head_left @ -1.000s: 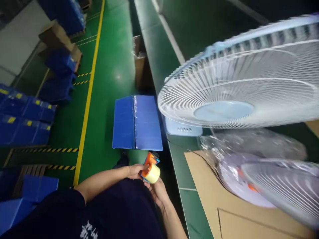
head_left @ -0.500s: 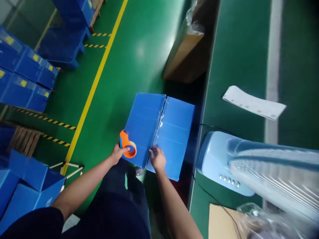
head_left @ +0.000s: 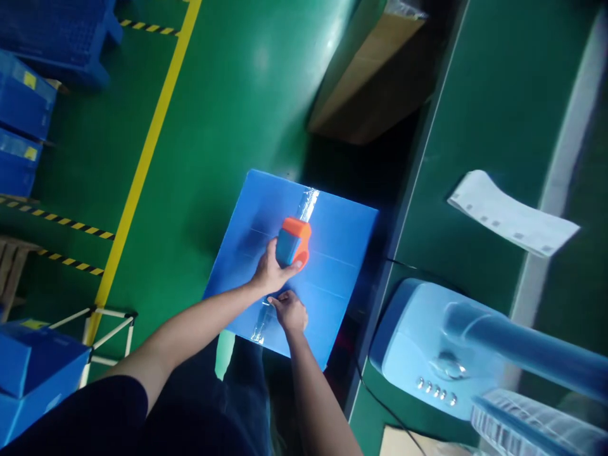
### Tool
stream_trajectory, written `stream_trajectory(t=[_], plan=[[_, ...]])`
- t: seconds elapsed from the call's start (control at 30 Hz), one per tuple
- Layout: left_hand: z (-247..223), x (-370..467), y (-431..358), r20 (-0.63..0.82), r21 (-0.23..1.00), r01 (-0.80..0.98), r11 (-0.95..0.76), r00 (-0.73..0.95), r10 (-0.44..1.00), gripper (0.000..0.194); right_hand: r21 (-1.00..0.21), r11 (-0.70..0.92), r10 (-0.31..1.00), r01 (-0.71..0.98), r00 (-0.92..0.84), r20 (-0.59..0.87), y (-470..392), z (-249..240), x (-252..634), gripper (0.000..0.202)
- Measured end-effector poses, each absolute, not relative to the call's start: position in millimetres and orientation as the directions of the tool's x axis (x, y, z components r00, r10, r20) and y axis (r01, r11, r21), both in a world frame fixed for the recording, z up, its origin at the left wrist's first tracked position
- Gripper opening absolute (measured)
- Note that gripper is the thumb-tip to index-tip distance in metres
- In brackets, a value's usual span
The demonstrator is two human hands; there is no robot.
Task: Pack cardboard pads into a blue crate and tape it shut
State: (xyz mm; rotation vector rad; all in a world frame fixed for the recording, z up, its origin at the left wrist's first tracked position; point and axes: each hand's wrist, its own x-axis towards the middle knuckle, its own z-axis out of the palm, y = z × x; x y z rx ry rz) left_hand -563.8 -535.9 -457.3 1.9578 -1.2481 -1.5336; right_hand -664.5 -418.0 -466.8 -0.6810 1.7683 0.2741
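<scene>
The tape dispenser (head_left: 293, 241), orange with a blue body, sat on the middle seam of the blue box (head_left: 289, 259), which stood on the green floor (head_left: 228, 114) just beside the edge of the dark green surface (head_left: 479, 120). My left hand (head_left: 270, 273) was wrapped around the dispenser's handle end, fingers closed on it. My right hand (head_left: 289, 311) rested just behind it with its fingers curled and its fingertips pressed down on the clear tape (head_left: 264, 320) near the box's front edge, so I would call it closed on nothing.

I judged the dispenser light, rigid plastic, smooth enough to slip, best held by the handle as I had it. The box looked like corrugated plastic sheet: flat flaps, faint ribs, stiff yet springy at the seam. The tape was thin, glossy and prone to wrinkling; a shiny strip showed ahead of the dispenser along the seam.

On the surface lay a white strip of labels (head_left: 513, 214) and a pale blue fan base (head_left: 427, 354) with a row of buttons. A brown carton (head_left: 370, 76) stood beyond, and blue crates (head_left: 23, 120) lined the far left.
</scene>
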Motion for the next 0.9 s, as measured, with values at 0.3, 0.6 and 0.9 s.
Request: stream_trajectory(t=[0.3,0.6,0.9], plan=[[-513,-593,-479,-0.507,0.531,-0.769,-0.355,0.048,-0.861,0.082,-0.445,0.871,-0.458,-0.209,-0.014,-0.889,-446,-486,-741,0.043],[-509,-596,-476,-0.362,0.403,-0.904,-0.14,-0.017,-0.932,0.085,-0.457,0.879,-0.478,0.139,0.244,-0.844,-604,-486,-784,0.056],[-483,-613,-513,-0.376,0.487,-0.86,-0.149,-0.053,-0.925,0.098,-0.496,0.851,-0.446,-0.174,0.262,-0.856,-667,-522,-790,0.038]])
